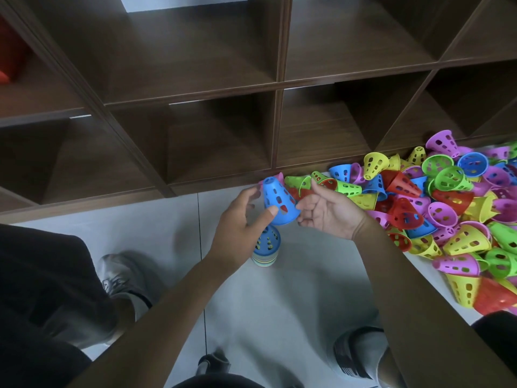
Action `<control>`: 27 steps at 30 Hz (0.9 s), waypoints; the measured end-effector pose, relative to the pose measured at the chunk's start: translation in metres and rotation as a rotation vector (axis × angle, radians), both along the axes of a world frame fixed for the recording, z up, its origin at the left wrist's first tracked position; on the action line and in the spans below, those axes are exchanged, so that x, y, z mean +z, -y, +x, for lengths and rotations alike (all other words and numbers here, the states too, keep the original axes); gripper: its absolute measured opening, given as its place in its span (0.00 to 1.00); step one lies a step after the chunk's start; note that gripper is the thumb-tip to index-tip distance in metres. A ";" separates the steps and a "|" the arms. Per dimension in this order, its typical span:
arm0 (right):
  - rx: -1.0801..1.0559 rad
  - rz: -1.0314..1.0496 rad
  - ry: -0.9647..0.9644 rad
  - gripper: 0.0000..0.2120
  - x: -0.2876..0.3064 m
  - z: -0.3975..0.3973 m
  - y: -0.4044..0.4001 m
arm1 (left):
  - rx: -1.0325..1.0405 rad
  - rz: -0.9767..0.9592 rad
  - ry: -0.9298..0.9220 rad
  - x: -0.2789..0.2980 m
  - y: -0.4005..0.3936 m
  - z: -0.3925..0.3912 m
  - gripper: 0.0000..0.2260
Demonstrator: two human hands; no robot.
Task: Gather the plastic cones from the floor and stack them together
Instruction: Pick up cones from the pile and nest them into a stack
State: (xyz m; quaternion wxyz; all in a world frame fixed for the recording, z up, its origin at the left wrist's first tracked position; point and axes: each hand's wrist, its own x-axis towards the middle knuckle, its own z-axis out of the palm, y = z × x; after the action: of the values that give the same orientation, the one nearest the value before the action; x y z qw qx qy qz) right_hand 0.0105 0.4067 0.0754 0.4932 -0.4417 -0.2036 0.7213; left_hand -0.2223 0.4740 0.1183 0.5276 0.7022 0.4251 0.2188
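Note:
A blue perforated cone [279,201] is held in the air, tip pointing up and away, just above a short stack of cones [266,249] that stands on the floor with a blue one on top. My left hand [240,219] grips the blue cone, thumb on its near side and fingers behind it. My right hand [327,211], palm up, pinches the cone's rim at its right edge with thumb and fingertips. A big loose pile of cones [436,208] in yellow, green, red, purple and blue lies on the floor at the right.
A dark wooden cubby shelf [274,130] stands directly ahead, its base meeting the pale tiled floor [173,219]. My shoes [120,275] and dark trouser legs fill the lower left and bottom. A red object sits in a cubby at the far left.

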 end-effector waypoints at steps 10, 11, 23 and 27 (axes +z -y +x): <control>0.084 -0.052 0.142 0.25 0.003 -0.006 -0.016 | 0.105 -0.005 0.135 0.007 -0.003 -0.004 0.07; 0.070 -0.089 0.211 0.24 -0.001 -0.005 -0.015 | 0.097 -0.009 0.122 0.008 -0.002 -0.006 0.07; -0.359 -0.268 0.716 0.20 -0.069 -0.012 -0.035 | -0.087 0.104 -0.084 -0.010 0.009 -0.011 0.11; -0.224 -0.271 0.986 0.33 -0.091 0.001 -0.052 | -0.085 0.131 -0.103 -0.017 0.009 -0.015 0.14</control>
State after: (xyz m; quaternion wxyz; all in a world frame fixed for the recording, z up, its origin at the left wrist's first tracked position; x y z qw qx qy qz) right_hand 0.0112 0.4589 -0.0158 0.3512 -0.8077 -0.2683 0.3903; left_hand -0.2368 0.4650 0.1010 0.4666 0.7629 0.4063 0.1874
